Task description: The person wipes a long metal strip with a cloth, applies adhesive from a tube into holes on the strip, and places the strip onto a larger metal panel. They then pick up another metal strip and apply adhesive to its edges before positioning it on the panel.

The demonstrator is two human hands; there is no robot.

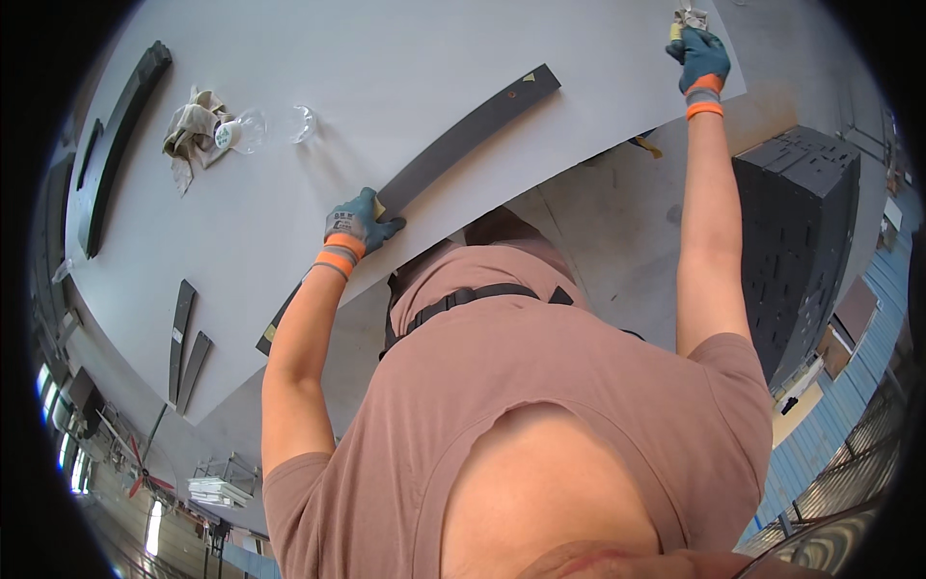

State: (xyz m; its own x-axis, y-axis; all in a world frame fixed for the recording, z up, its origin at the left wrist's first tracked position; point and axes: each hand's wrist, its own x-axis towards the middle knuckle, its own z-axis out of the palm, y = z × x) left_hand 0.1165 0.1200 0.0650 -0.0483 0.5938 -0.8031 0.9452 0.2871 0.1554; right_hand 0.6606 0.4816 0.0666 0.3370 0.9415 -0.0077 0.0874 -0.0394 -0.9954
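Observation:
A long dark grey plank [463, 140], slightly bowed in the wide view, lies slantwise along the near edge of the pale table [386, 68]. Gloved in blue-grey with an orange cuff, my left hand [359, 220] grips it part-way along, fingers over it and thumb at the near side. A small yellow mark shows beside those fingers, and another near the plank's far end. Out at the upper right, my right hand [701, 60], in a matching glove, is closed on a crumpled pale thing [693, 17] with a yellow part; its exact kind is unclear.
A clear plastic bottle [253, 130] lies by a crumpled cloth [196, 130], with a clear round piece [301, 124] beside it. Long dark strips [121, 145] lie at the far left, shorter ones [180, 328] at the lower left. Right of the table stands a large dark stack [796, 212].

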